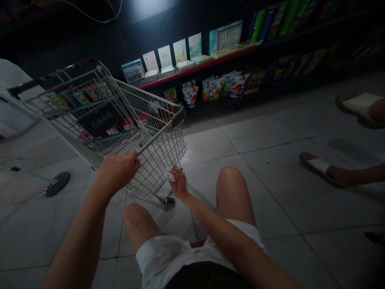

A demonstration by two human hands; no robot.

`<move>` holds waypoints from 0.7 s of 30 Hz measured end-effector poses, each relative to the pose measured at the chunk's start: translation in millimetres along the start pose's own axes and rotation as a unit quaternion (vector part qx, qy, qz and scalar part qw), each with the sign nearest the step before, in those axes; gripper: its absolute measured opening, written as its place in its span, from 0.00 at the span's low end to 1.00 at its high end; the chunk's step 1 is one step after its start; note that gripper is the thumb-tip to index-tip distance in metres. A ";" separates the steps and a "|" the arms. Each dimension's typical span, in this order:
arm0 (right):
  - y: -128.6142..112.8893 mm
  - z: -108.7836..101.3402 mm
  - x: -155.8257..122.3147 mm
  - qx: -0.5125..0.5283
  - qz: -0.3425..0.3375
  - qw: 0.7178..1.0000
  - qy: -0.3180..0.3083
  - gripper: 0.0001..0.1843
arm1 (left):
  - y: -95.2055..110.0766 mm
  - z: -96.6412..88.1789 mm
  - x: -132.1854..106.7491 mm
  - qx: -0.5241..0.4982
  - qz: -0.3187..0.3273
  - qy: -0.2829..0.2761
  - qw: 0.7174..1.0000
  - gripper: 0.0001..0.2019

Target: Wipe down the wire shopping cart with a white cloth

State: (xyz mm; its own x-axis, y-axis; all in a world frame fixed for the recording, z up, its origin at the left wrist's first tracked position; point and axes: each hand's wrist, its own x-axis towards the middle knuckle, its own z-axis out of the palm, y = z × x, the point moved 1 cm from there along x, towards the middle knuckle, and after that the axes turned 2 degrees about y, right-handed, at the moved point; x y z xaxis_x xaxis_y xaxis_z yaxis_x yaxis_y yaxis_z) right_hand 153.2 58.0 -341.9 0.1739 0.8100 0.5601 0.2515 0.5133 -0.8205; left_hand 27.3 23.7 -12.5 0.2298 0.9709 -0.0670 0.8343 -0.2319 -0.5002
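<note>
A grey wire shopping cart (pixel 156 154) stands right in front of my knees. My left hand (pixel 118 170) is wrapped round the top rail at its near end. Lower down, by the cart's near corner, my right hand (pixel 179 184) is closed on a crumpled white cloth or tissue (pixel 171 176); which of the two I cannot tell. The white piece is close to the wire mesh, and whether it touches is unclear. Below it a caster wheel (pixel 169 200) rests on the floor. The cart's basket holds nothing I can make out in the dim light.
Behind the cart runs a dark shelf (pixel 195 67) with booklets and boxes, and snack bags (pixel 216 86) beneath. A round stand base (pixel 57 184) is on the tiles at left. Another person's sandalled foot (pixel 320 168) is at right, with a second foot beyond.
</note>
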 end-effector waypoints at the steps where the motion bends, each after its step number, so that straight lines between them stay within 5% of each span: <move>1: 10.6 -11.3 17.5 -0.003 0.039 0.998 0.054 0.18 | 0.0 -0.3 -0.7 0.000 -0.001 -0.001 1.000 0.19; 3: 35.0 -30.8 58.6 -0.011 0.169 0.968 0.187 0.17 | 0.3 -1.4 -2.1 0.000 -0.005 -0.005 1.000 0.19; 6: 60.2 -37.1 106.3 -0.006 0.221 0.954 0.202 0.15 | 1.8 -3.2 -2.9 -0.004 -0.006 -0.010 1.000 0.19; 8: 64.4 -26.7 111.9 -0.006 0.235 0.952 0.196 0.16 | 2.8 -4.0 -1.8 -0.009 -0.003 -0.010 1.000 0.19; 12: 45.6 14.1 63.0 -0.004 0.255 0.947 0.197 0.19 | 4.2 -4.0 2.6 -0.012 -0.004 0.002 1.000 0.19; 18: -19.3 69.2 -36.7 0.038 0.260 0.952 0.160 0.22 | 3.8 -2.1 5.8 -0.008 -0.009 0.005 1.000 0.20; 21: -51.5 78.8 -61.3 0.107 0.353 0.924 0.101 0.22 | 1.5 -0.5 4.0 -0.009 -0.009 0.013 1.000 0.20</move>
State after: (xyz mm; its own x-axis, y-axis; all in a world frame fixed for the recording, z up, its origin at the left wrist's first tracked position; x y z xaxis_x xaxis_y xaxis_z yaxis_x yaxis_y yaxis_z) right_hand 54.6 4.3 -343.0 0.4031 0.9058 -0.1308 -0.1832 -0.0602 -0.9812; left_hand 29.7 27.2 -13.0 0.2268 0.9733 -0.0354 0.8469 -0.2150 -0.4864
